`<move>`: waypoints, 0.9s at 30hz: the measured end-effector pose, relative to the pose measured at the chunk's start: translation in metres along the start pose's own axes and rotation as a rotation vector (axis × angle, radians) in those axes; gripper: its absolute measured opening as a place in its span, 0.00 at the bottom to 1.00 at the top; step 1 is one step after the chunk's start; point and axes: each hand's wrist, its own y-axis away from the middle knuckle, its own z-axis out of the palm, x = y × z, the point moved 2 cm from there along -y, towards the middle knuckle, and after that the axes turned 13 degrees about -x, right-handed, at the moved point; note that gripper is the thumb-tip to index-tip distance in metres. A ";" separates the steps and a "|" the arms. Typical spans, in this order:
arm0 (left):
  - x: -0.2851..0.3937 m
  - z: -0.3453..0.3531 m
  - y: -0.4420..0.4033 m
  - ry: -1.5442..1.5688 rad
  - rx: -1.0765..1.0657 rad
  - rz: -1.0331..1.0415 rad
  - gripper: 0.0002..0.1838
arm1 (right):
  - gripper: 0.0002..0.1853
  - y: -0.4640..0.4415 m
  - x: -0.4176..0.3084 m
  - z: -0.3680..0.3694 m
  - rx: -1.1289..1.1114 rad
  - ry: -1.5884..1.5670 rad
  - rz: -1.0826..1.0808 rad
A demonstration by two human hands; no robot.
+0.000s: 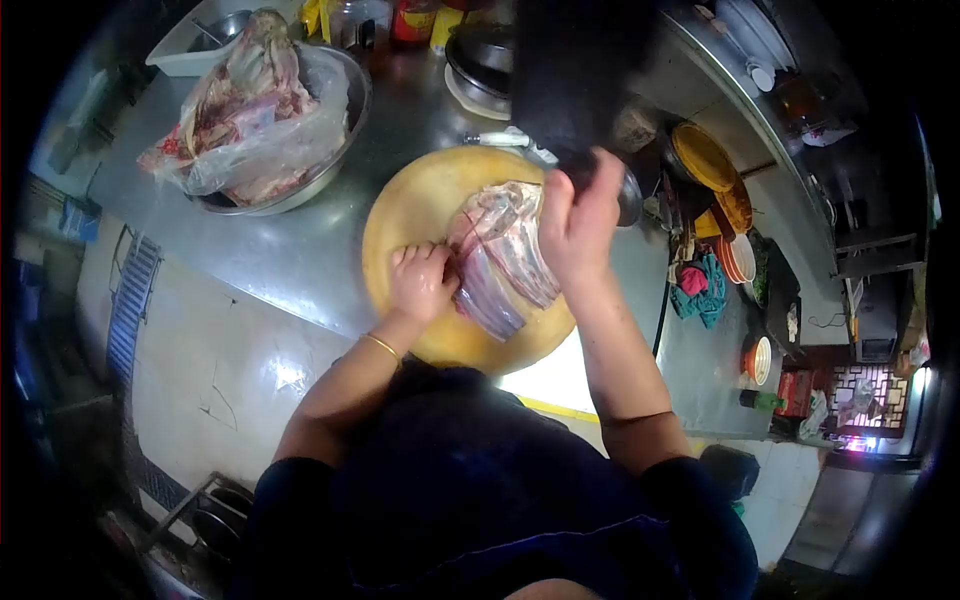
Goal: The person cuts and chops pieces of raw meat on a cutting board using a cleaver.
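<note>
A slab of raw ribs point(505, 245) lies on a round yellowish chopping board point(400, 215). My left hand point(422, 280) is closed on the slab's left edge, its fingers curled and partly hiding the meat there. My right hand point(580, 225) is raised at the board's right side, thumb and fingers around a dark handle. Above it rises a broad dark blade point(585, 70), which looks like a cleaver; it is blurred and its edge cannot be made out. A white-handled tool point(500, 138) lies behind the board.
A metal basin point(355, 100) at the back left holds a large piece of raw meat point(250, 115) in clear plastic. A black-lidded pot point(480, 60) stands behind the board. At the right are a green cloth point(710, 290), stacked bowls point(738, 258) and an orange bowl point(757, 360).
</note>
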 end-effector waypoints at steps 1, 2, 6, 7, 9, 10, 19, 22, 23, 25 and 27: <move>-0.001 0.000 -0.001 0.003 0.001 -0.003 0.12 | 0.21 0.010 0.016 0.013 0.025 0.043 -0.060; -0.001 0.000 -0.003 0.004 0.007 -0.003 0.13 | 0.22 0.023 0.037 0.030 0.054 0.087 -0.125; -0.003 0.001 0.000 0.041 -0.065 -0.041 0.14 | 0.22 0.058 0.101 0.086 -0.583 0.219 0.314; -0.001 -0.004 0.004 0.040 -0.072 -0.059 0.14 | 0.22 0.057 0.092 0.083 -0.619 0.218 0.312; 0.000 -0.006 -0.002 0.027 -0.077 -0.062 0.15 | 0.22 0.046 0.081 0.071 -0.590 0.206 0.276; -0.001 -0.003 0.000 0.014 -0.089 -0.058 0.15 | 0.21 0.040 0.078 0.066 -0.540 0.189 0.248; -0.005 -0.001 0.001 0.052 -0.112 -0.057 0.19 | 0.18 0.062 0.081 0.061 -0.334 0.124 0.213; -0.006 -0.001 -0.008 0.048 -0.137 -0.103 0.23 | 0.18 0.062 0.094 0.075 -0.616 0.271 0.303; -0.003 -0.002 -0.003 0.043 -0.164 -0.126 0.25 | 0.19 0.066 0.088 0.072 -0.629 0.259 0.303; 0.001 -0.008 -0.017 0.001 -0.247 -0.193 0.27 | 0.19 0.066 0.083 0.066 -0.646 0.275 0.285; 0.004 -0.020 -0.043 -0.015 -0.413 -0.271 0.30 | 0.19 0.077 0.084 0.055 -0.681 0.283 0.279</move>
